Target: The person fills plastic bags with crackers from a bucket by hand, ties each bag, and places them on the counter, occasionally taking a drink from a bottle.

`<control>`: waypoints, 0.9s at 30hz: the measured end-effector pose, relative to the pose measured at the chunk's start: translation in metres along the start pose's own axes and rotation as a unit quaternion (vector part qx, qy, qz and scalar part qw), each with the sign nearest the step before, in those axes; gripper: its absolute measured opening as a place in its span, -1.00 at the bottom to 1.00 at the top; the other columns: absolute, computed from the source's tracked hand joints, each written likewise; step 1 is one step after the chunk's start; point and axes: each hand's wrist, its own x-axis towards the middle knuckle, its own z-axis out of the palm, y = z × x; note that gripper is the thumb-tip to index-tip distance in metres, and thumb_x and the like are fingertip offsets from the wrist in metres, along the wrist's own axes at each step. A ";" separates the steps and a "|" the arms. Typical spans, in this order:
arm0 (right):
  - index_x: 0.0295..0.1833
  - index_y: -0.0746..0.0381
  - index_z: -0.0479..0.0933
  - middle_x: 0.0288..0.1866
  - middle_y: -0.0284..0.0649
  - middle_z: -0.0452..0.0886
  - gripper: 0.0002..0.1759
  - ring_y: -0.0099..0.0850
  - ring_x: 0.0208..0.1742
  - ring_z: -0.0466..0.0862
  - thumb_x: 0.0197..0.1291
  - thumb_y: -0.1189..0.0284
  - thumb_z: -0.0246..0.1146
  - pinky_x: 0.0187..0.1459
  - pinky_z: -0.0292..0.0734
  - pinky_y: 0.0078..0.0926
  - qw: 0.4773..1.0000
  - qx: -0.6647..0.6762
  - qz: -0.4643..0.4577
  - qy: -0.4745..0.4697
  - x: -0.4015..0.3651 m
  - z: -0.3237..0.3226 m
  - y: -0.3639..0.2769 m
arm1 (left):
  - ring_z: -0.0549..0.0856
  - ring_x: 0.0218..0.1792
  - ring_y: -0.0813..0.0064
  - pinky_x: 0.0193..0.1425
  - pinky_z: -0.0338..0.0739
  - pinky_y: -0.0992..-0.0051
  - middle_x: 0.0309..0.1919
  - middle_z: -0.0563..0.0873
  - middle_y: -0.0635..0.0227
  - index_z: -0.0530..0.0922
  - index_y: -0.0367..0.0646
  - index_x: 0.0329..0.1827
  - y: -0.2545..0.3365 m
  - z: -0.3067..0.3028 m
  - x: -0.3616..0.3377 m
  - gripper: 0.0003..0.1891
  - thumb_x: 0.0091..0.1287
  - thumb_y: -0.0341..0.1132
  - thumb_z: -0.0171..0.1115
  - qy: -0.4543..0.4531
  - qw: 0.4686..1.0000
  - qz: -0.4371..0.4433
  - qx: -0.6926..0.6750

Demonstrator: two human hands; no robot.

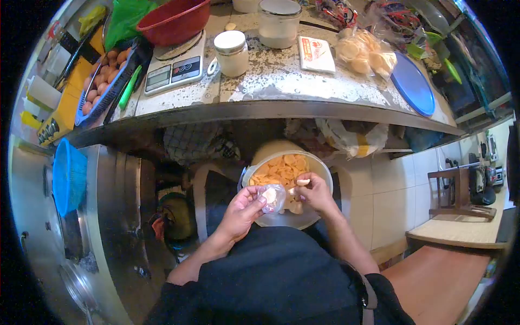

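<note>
Between my knees stands a white bucket [320, 158] partly filled with thin orange-yellow chips [284, 167]. My left hand [245, 210] is closed on a small clear plastic bag [278, 201], held above the near left part of the bucket. A few pale chips show inside the bag. My right hand [318, 195], over the right side of the bucket, pinches a pale chip [303, 182] between thumb and fingers. The bag is apart from the right hand's fingertips. Its lower folds are hard to make out.
On the worktable ahead are a digital scale [176, 70], red basin [173, 24], lidded jar [232, 54], white tub [279, 24], packet [317, 54], bagged chips [364, 54] and blue lid [413, 84]. Eggs [103, 81] sit left; a wooden chair [460, 195] stands right.
</note>
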 end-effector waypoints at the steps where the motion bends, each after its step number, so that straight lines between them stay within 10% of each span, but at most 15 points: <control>1: -0.04 0.25 0.50 -0.20 -0.23 0.64 -0.71 -0.38 -0.23 0.69 0.10 0.63 0.32 -0.27 0.67 -0.49 0.986 0.155 0.057 -0.033 -0.003 -0.003 -0.017 | 0.64 0.04 0.36 0.15 0.58 0.30 0.09 0.56 0.19 0.33 -0.23 0.22 0.001 0.002 0.001 -0.68 0.46 -0.43 0.09 -0.001 1.000 0.002 0.003; 13: 0.08 0.22 0.35 0.02 -0.17 0.54 -0.69 -0.29 0.02 0.64 0.27 0.61 0.23 -0.11 0.73 -0.39 0.929 0.359 0.029 -0.084 -0.051 0.010 -0.084 | 0.61 0.12 0.32 0.20 0.58 0.19 0.13 0.54 0.19 0.33 -0.19 0.21 -0.007 0.019 0.010 -0.70 0.47 -0.40 0.08 -0.057 0.996 -0.005 -0.064; 17: 0.10 0.26 0.37 0.04 -0.14 0.58 -0.70 -0.30 0.07 0.64 0.29 0.58 0.21 -0.07 0.70 -0.38 0.990 0.028 -0.134 -0.036 -0.052 0.019 -0.066 | 0.61 0.10 0.32 0.19 0.58 0.15 0.11 0.54 0.21 0.33 -0.18 0.21 -0.011 0.014 0.011 -0.69 0.47 -0.38 0.08 -0.052 0.996 -0.018 -0.069; 19: 0.08 0.25 0.44 0.01 -0.09 0.64 -0.70 -0.34 -0.01 0.70 0.25 0.55 0.27 -0.09 0.67 -0.40 0.954 -0.226 -0.197 -0.007 -0.065 0.020 -0.084 | 0.62 0.09 0.32 0.18 0.57 0.12 0.09 0.54 0.22 0.35 -0.18 0.22 -0.013 0.009 0.010 -0.69 0.47 -0.37 0.09 -0.048 0.997 -0.033 -0.056; 23: -0.03 0.24 0.56 -0.06 0.01 0.66 -0.75 -0.23 -0.14 0.74 0.14 0.55 0.31 -0.16 0.64 -0.36 0.876 -0.311 -0.369 0.009 -0.067 0.022 -0.083 | 0.64 -0.01 0.42 0.17 0.59 0.34 0.02 0.55 0.27 0.34 -0.23 0.24 -0.013 0.007 0.005 -0.65 0.43 -0.45 0.14 -0.034 0.997 -0.043 -0.060; 27: -0.11 0.25 0.59 -0.12 0.00 0.68 -0.81 -0.06 -0.03 0.69 0.13 0.50 0.30 -0.03 0.60 -0.21 0.939 -0.270 -0.212 0.026 -0.045 0.003 -0.081 | 0.67 -0.08 0.50 0.08 0.61 0.48 -0.06 0.62 0.30 0.34 -0.31 0.29 -0.016 0.000 -0.005 -0.50 0.33 -0.44 0.29 0.016 0.998 0.000 0.055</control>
